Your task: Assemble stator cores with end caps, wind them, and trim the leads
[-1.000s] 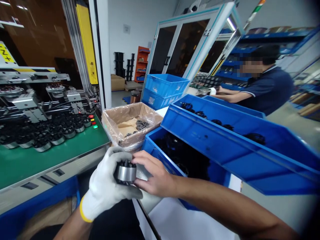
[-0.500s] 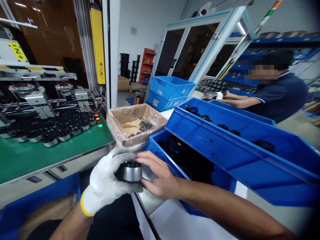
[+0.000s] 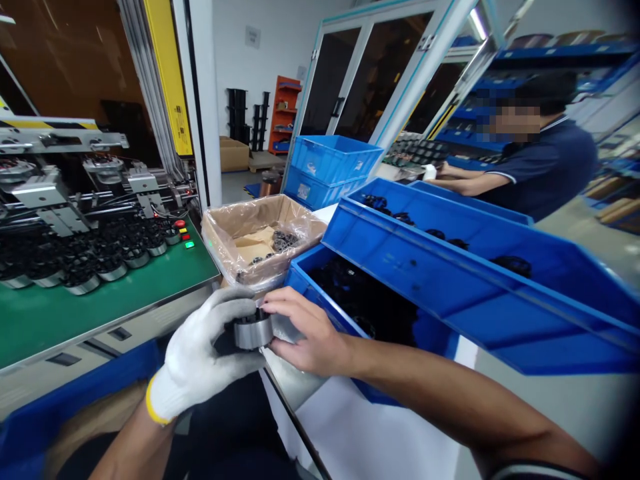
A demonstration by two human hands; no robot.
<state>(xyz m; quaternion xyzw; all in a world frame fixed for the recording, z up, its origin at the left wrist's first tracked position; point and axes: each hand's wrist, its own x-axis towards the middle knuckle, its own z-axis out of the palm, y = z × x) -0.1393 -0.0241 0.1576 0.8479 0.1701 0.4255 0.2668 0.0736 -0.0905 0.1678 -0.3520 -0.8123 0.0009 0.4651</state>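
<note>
Between my two hands is a motor stator (image 3: pixel 254 333), a silver metal ring with black plastic parts on top. My left hand (image 3: pixel 203 343), in a white knitted glove with a yellow cuff, wraps round its left side. The bare fingers of my right hand (image 3: pixel 310 333) grip it from the right, fingertips on the black top and thumb low on the ring. The glove and fingers hide parts of the stator. Just beyond my hands stands a carton lined with clear plastic (image 3: pixel 225 230), with dark ring-shaped parts inside.
Similar stators (image 3: pixel 113 263) crowd the green bench (image 3: pixel 165 280) at left, below a machine with clamps (image 3: pixel 53 200). A blue bin (image 3: pixel 300 267) holds black parts; a long blue bin (image 3: pixel 425 267) rests tilted above it. A co-worker (image 3: pixel 545 153) works at the back right.
The view has shifted a little, so the surroundings sit lower-left or higher in the picture. Both hands still hold the stator, which now looks slightly tilted.
</note>
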